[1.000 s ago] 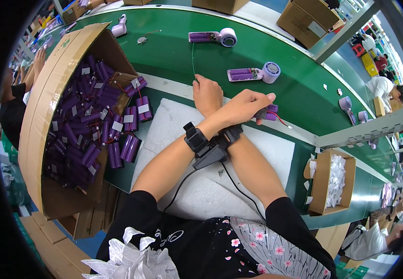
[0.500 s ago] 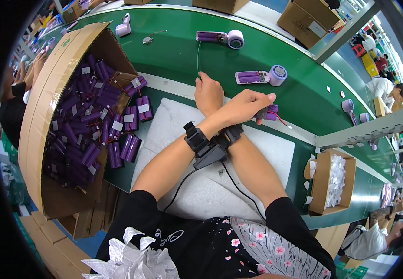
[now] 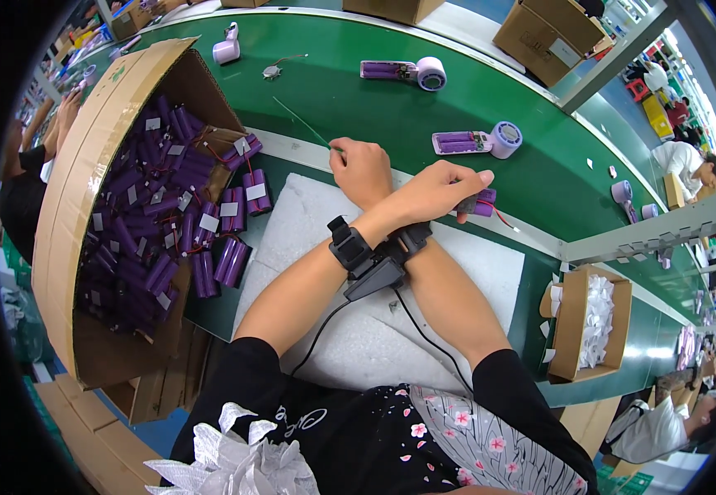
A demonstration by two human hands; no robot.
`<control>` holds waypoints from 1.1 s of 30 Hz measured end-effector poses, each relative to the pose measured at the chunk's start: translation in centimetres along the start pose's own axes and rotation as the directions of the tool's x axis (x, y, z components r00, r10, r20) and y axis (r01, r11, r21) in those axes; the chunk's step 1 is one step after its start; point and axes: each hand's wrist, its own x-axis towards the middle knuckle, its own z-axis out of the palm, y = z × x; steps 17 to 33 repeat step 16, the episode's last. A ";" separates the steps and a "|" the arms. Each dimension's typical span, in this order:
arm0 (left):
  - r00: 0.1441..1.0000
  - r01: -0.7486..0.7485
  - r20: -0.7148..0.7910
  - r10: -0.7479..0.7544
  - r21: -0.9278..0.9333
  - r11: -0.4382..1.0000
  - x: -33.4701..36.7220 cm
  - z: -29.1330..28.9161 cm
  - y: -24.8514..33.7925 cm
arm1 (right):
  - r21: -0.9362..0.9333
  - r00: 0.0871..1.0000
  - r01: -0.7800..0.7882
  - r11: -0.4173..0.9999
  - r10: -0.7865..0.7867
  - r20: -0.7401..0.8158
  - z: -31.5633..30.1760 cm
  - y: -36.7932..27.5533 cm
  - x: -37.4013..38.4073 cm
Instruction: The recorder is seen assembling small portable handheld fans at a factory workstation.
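My forearms cross over the white foam pad, left over right. My left hand, at the right, is closed around a purple battery pack with a red wire, partly hidden by the fingers. My right hand, at the left, pinches a thin green stick, whose far end points up and left over the green belt. Beyond my hands, two lilac handheld fans lie on the belt, their handles exposing purple cells: the nearer fan and the farther fan.
At left, a tilted cardboard box spills purple battery packs. A small carton of white pieces stands at right, below a metal post. A small wired part lies on the belt. People sit farther along.
The fans and the small wired part have shifted right along the belt. My right hand has moved slightly left, and the stick has swung from nearly upright to slanting left. My left hand keeps the battery pack.
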 end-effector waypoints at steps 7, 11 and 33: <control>1.000 -0.004 0.011 0.004 -0.016 1.000 0.0 0.0 0.1 | -0.081 0.977 -0.028 0.996 0.011 -0.211 -0.2 0.0 0.3; 0.998 -0.037 0.047 0.035 0.035 0.999 0.1 -0.2 -0.4 | -0.092 0.953 -0.009 0.996 -0.019 -0.301 -0.6 -0.5 0.2; 0.998 -0.034 0.050 0.031 0.063 0.997 0.2 -0.2 -0.5 | -0.106 0.947 -0.007 0.994 -0.027 -0.321 -0.8 -0.6 0.2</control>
